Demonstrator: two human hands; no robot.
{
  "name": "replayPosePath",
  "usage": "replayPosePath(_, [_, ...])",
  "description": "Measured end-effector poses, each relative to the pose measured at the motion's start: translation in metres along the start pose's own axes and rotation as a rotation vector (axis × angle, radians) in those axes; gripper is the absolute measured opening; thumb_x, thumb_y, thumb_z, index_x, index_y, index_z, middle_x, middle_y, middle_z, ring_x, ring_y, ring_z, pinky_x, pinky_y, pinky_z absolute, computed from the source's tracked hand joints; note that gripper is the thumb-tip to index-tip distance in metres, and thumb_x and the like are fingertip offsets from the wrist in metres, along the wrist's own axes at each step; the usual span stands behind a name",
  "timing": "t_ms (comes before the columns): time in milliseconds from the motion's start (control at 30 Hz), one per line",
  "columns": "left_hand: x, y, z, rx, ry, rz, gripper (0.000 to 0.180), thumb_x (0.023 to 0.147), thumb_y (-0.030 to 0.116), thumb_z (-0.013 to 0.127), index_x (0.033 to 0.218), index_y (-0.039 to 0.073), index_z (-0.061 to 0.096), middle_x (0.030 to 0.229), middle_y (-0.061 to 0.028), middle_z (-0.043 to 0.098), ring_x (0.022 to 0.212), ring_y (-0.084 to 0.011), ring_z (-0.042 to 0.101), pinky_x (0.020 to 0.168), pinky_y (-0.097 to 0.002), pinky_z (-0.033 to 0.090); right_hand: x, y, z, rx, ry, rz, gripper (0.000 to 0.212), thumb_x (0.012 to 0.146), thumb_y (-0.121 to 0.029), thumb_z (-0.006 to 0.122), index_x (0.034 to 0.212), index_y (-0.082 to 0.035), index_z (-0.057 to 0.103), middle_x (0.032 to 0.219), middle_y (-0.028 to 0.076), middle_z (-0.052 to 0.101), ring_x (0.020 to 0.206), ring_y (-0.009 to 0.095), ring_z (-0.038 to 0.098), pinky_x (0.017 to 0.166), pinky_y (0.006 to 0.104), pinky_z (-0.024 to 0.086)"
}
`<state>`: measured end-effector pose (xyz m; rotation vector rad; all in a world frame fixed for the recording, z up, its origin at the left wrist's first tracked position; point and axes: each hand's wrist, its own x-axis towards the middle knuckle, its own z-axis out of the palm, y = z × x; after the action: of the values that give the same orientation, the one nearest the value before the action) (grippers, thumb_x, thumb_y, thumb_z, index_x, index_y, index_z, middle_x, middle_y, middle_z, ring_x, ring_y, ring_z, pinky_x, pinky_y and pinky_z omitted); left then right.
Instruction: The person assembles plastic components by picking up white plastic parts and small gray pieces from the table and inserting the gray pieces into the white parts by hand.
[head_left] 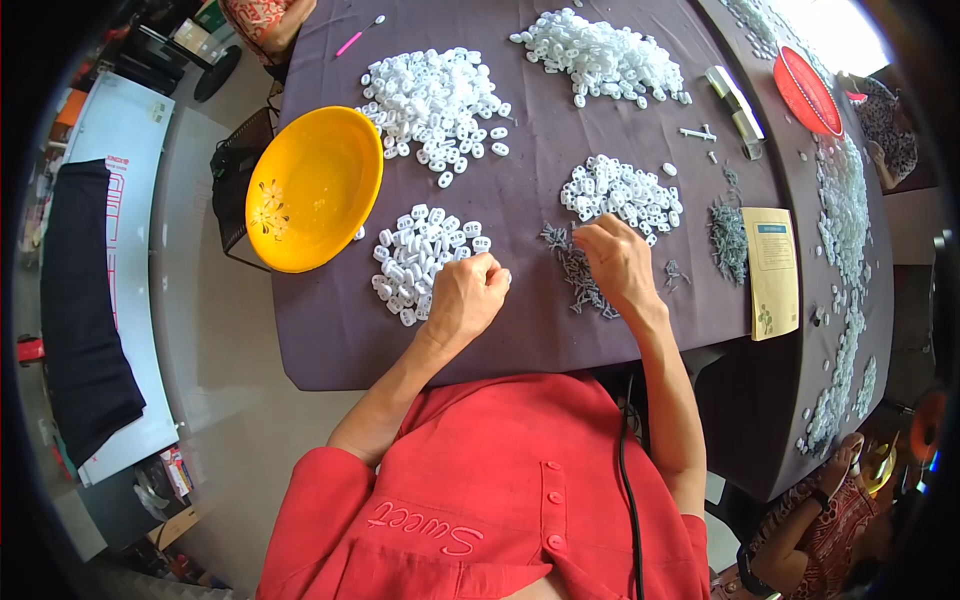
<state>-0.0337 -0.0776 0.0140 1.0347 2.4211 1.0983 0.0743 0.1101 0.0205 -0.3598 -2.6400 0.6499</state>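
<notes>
My left hand (466,298) is closed at the right edge of a pile of small white oval plastic pieces (405,262) with dark marks. A bit of white shows at its fingertips, apparently one of these pieces. My right hand (617,260) is closed with fingertips turned down over a heap of small grey screws (583,285). What its fingers hold, if anything, is hidden. Just beyond it lies a pile of white oval pieces with holes (615,190).
A yellow bowl (325,190) sits at the table's left edge. Larger white piles (430,105) lie farther back. More grey screws (728,242) and a tan booklet (772,270) are right. A red basket (805,90) stands on the neighbouring table, where other people sit.
</notes>
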Motion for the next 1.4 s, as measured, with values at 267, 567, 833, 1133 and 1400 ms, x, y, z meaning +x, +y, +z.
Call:
replayPosePath(267, [0.000, -0.004, -0.009, 0.165, 0.033, -0.012, 0.013, 0.077, 0.012, 0.060, 0.069, 0.002, 0.056, 0.066, -0.0149, 0.061, 0.061, -0.0330, 0.060, 0.057, -0.0416, 0.047, 0.002, 0.006, 0.008, -0.157, -0.101, -0.164, 0.003, 0.067, -0.003, 0.053, 0.065, -0.004, 0.055, 0.070, 0.008, 0.049, 0.071, 0.025, 0.054, 0.060, 0.0377, 0.046])
replayPosePath(567, [0.027, 0.035, 0.012, 0.061, 0.072, 0.203, 0.009, 0.075, 0.006, 0.064, 0.080, 0.000, 0.063, 0.076, -0.0136, 0.064, 0.065, -0.0262, 0.062, 0.059, -0.0330, 0.048, -0.006, 0.010, 0.005, -0.079, 0.056, -0.041, 0.003, 0.073, -0.005, 0.057, 0.074, -0.004, 0.054, 0.071, 0.009, 0.049, 0.069, 0.025, 0.054, 0.060, 0.0369, 0.045])
replayPosePath(833, [0.059, 0.069, 0.076, -0.175, -0.108, 0.359, 0.006, 0.075, 0.010, 0.061, 0.074, 0.005, 0.064, 0.072, -0.0114, 0.061, 0.067, -0.0299, 0.060, 0.061, -0.0383, 0.048, -0.063, 0.041, -0.048, 0.169, 0.382, 0.313, 0.004, 0.080, -0.001, 0.057, 0.084, -0.001, 0.055, 0.064, 0.008, 0.054, 0.056, 0.014, 0.052, 0.053, 0.0260, 0.042])
replayPosePath(1133, [0.085, 0.096, 0.113, -0.006, -0.103, 0.384, 0.005, 0.074, 0.009, 0.059, 0.075, 0.006, 0.063, 0.077, -0.0106, 0.062, 0.071, -0.0285, 0.060, 0.065, -0.0375, 0.048, -0.083, 0.044, -0.049, 0.204, 0.420, 0.393, 0.007, 0.076, 0.002, 0.058, 0.082, -0.002, 0.056, 0.070, 0.010, 0.055, 0.057, 0.020, 0.054, 0.054, 0.0291, 0.044])
replayPosePath(1400, [0.096, 0.076, 0.100, -0.014, 0.026, 0.361, 0.006, 0.072, 0.010, 0.063, 0.076, 0.005, 0.065, 0.074, -0.0087, 0.062, 0.066, -0.0256, 0.061, 0.060, -0.0341, 0.048, -0.088, 0.040, -0.047, 0.245, 0.463, 0.417, 0.010, 0.076, 0.004, 0.059, 0.083, -0.001, 0.056, 0.071, 0.010, 0.055, 0.059, 0.021, 0.054, 0.055, 0.0288, 0.043])
